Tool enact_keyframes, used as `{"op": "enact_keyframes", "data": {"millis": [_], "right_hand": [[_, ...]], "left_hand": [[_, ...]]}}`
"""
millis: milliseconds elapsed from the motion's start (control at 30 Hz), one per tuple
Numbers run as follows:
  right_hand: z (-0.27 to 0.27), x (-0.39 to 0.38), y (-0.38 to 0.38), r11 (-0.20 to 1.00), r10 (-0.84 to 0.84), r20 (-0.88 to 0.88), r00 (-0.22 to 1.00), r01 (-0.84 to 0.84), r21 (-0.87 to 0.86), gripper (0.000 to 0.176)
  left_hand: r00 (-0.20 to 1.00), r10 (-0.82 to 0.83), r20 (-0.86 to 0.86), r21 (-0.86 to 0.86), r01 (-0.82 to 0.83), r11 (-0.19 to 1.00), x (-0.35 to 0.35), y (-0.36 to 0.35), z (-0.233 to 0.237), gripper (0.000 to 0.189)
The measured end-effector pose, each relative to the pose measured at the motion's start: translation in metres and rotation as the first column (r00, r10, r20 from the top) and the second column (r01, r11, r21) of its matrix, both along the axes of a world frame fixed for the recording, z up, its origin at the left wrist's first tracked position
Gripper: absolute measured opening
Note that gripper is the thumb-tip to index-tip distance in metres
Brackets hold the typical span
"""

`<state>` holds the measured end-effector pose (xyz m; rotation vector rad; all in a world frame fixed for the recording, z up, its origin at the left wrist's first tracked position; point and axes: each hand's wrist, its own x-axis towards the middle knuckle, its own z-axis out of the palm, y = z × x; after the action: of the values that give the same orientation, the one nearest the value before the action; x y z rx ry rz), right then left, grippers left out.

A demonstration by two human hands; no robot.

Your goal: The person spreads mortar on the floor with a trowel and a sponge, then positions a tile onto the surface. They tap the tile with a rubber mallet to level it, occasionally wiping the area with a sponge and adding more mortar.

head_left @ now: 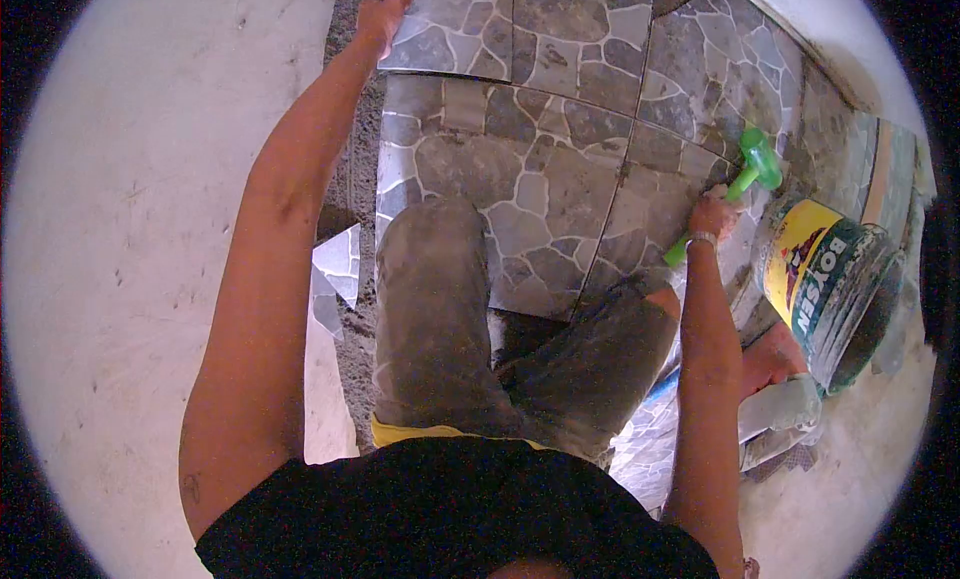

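Right hand holds green mallet, two o'clock.
Left hand touches tile edge, eleven o'clock; its grip I cannot tell.

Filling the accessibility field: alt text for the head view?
A person's right hand grips a green mallet above stone-patterned floor tiles; the left hand is at the edge of a tile up top. A Boysen-labelled bucket is at picture right.

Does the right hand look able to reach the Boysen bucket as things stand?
Probably, yes: the Boysen bucket sits close beside the right hand, with nothing visible between them. The hand grips a green mallet, though, so it likely needs freeing first.
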<state>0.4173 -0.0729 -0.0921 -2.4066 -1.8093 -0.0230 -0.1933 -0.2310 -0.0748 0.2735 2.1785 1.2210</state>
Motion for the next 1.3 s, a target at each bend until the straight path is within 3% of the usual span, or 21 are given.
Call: {"op": "enact_keyframes", "data": {"millis": [133, 200, 333, 433, 533, 633, 733, 833, 933, 1133, 1200, 1233, 1267, 1300], "right_hand": [[0.003, -0.001, 0.0, 1.0, -0.01, -0.013, 1.0, 0.009, -0.025, 0.059], [0.005, -0.003, 0.0, 0.999, -0.009, -0.024, 1.0, 0.008, -0.031, 0.062], [0.014, -0.01, -0.002, 0.996, -0.048, -0.032, 0.998, 0.046, -0.075, 0.061], [0.024, -0.017, -0.002, 0.99, -0.081, -0.037, 0.996, 0.076, -0.119, 0.06], [0.02, -0.011, -0.005, 0.994, 0.015, -0.005, 1.0, -0.016, -0.113, 0.059], [0.01, -0.007, -0.004, 0.998, 0.022, -0.008, 1.0, -0.023, -0.061, 0.058], [0.007, -0.004, -0.003, 0.992, 0.082, 0.083, 0.993, -0.074, -0.098, 0.056], [0.003, -0.001, 0.002, 0.993, 0.045, 0.042, 0.998, -0.04, -0.115, 0.056], [0.008, -0.002, 0.0, 0.995, 0.02, -0.02, 1.0, -0.022, -0.099, 0.056], [-0.007, 0.003, 0.003, 0.999, -0.003, 0.003, 1.0, 0.003, -0.053, 0.059], [-0.012, 0.011, 0.004, 0.999, 0.027, 0.02, 0.999, -0.026, -0.026, 0.06], [-0.019, 0.016, 0.005, 0.998, 0.055, 0.026, 0.998, -0.054, -0.015, 0.06], [-0.025, 0.021, 0.008, 0.996, 0.084, 0.032, 0.996, -0.084, -0.005, 0.06], [-0.016, 0.014, 0.006, 0.999, 0.053, -0.008, 0.999, -0.053, -0.012, 0.059]], "left_hand": [[1.0, 0.0, 0.013, -0.047, 0.001, 0.999, -0.016, 0.0, -0.024, 0.042], [0.999, -0.012, -0.04, 0.025, 0.013, 1.0, -0.014, -0.002, -0.025, 0.04], [0.972, -0.078, -0.224, 0.031, 0.087, 0.996, 0.022, -0.005, 0.023, 0.038], [0.958, -0.122, -0.259, -0.071, 0.107, 0.992, 0.012, -0.007, 0.015, 0.048], [0.911, -0.167, -0.376, -0.207, 0.094, 0.974, 0.027, -0.005, 0.031, 0.049], [0.765, -0.36, -0.535, -0.403, 0.143, 0.904, 0.019, -0.001, 0.029, 0.054], [0.786, -0.371, -0.495, -0.375, 0.192, 0.907, 0.012, -0.004, 0.02, 0.058], [0.732, -0.421, -0.535, -0.461, 0.164, 0.872, 0.006, -0.002, 0.006, 0.062], [0.508, -0.583, -0.635, -0.561, 0.217, 0.799, -0.002, -0.002, 0.001, 0.061], [0.361, -0.756, -0.546, -0.732, 0.235, 0.64, 0.026, 0.014, 0.043, 0.085], [0.371, -0.84, -0.396, -0.682, 0.493, 0.54, -0.003, 0.021, 0.001, 0.097], [0.357, -0.878, -0.32, -0.636, 0.606, 0.478, -0.006, 0.023, 0.002, 0.105], [0.316, -0.875, -0.368, -0.704, 0.521, 0.484, -0.003, 0.024, 0.0, 0.101], [0.27, -0.87, -0.412, -0.759, 0.427, 0.492, 0.02, 0.021, 0.028, 0.097]]}}
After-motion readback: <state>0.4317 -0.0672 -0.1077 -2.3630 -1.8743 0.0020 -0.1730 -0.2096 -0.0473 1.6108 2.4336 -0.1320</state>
